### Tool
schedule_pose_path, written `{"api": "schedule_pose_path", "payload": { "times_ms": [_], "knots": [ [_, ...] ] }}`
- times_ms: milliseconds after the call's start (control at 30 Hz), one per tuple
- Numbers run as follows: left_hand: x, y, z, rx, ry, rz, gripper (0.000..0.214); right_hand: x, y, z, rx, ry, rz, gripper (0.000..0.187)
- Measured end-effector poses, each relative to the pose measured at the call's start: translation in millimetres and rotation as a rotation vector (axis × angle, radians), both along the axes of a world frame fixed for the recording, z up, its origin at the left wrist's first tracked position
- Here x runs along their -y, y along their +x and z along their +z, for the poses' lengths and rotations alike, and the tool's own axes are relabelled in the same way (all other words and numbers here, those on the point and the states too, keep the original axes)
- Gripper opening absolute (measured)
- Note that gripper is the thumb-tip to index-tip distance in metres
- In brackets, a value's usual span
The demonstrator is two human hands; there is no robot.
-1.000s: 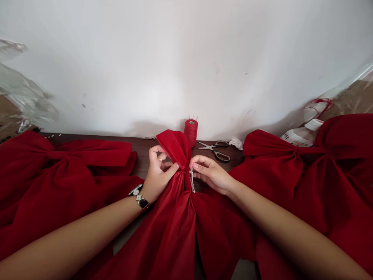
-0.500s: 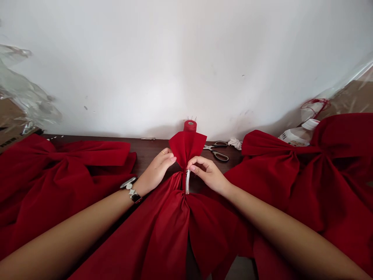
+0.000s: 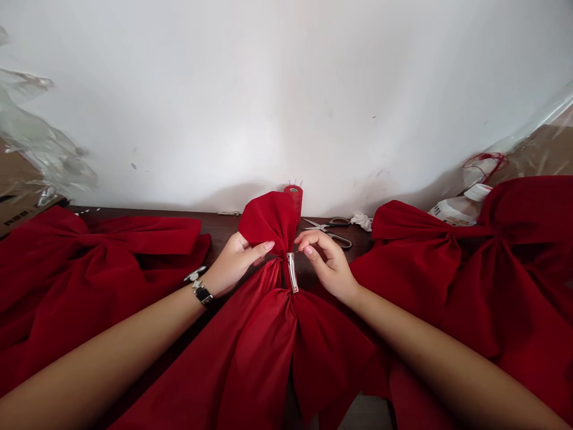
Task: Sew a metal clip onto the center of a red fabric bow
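In the middle lies a red fabric bow [image 3: 264,340], its upper loop raised and its tails spreading toward me. My left hand [image 3: 235,263] grips the upper loop, thumb in front and the other fingers behind the cloth. A silver metal hair clip [image 3: 292,273] sits lengthwise against the gathered centre of the bow. Just right of the clip's upper end, my right hand [image 3: 326,260] is closed in a pinch. A thin, needle-like sliver shows at its fingertips; any thread is too fine to make out.
A red thread spool [image 3: 294,200] with needles in its top stands by the wall. Scissors [image 3: 333,227] and crumpled white paper [image 3: 362,221] lie right of it. Another clip [image 3: 228,213] lies left. Red bows flank me, left [image 3: 102,251] and right [image 3: 430,263], near a white bottle [image 3: 461,206].
The upper loop has tilted left and opened out under my left hand. My right hand has come off the clip's upper end and moved slightly up and right.
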State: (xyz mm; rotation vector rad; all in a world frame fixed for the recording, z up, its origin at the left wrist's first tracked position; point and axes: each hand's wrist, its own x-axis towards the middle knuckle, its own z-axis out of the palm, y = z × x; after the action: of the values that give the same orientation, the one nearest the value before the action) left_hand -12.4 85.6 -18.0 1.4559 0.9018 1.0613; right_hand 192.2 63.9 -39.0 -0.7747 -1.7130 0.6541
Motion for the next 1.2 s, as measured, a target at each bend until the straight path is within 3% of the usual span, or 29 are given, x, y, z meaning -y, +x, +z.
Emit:
{"api": "schedule_pose_path", "payload": {
  "times_ms": [300, 433, 600, 767, 867, 1033, 1200],
  "knots": [
    [-0.9, 7.8, -1.9, 0.278, -0.317, -0.089, 0.009, 5.0, 0.0, -1.4, 0.000, -0.050, 0.081, 0.020],
    [-1.1, 6.5, -3.5, 0.292, -0.363, -0.169, 0.017, 4.4, -0.3, -3.9, 0.049, -0.047, 0.093, 0.019],
    [3.6, 4.6, -3.2, 0.167, -0.310, -0.096, 0.028, 7.3, -0.1, -3.3, 0.097, 0.030, 0.064, 0.018],
    [2.3, 3.7, -5.7, 0.019, -0.101, 0.133, 0.032, 8.2, 0.9, -3.0, 0.091, 0.027, 0.007, 0.017],
    [0.6, 3.4, -6.1, -0.021, -0.061, 0.196, 0.034, 5.6, 1.1, -4.1, 0.061, 0.000, -0.004, 0.019],
    [-0.3, 2.9, -3.9, 0.003, -0.058, 0.197, 0.031, 0.0, 1.0, -9.5, -0.026, -0.063, -0.009, 0.020],
    [-2.1, 1.1, 0.9, -0.130, 0.092, 0.001, 0.030, -2.2, 0.8, -14.0, -0.079, -0.092, 0.021, 0.017]
  ]
}}
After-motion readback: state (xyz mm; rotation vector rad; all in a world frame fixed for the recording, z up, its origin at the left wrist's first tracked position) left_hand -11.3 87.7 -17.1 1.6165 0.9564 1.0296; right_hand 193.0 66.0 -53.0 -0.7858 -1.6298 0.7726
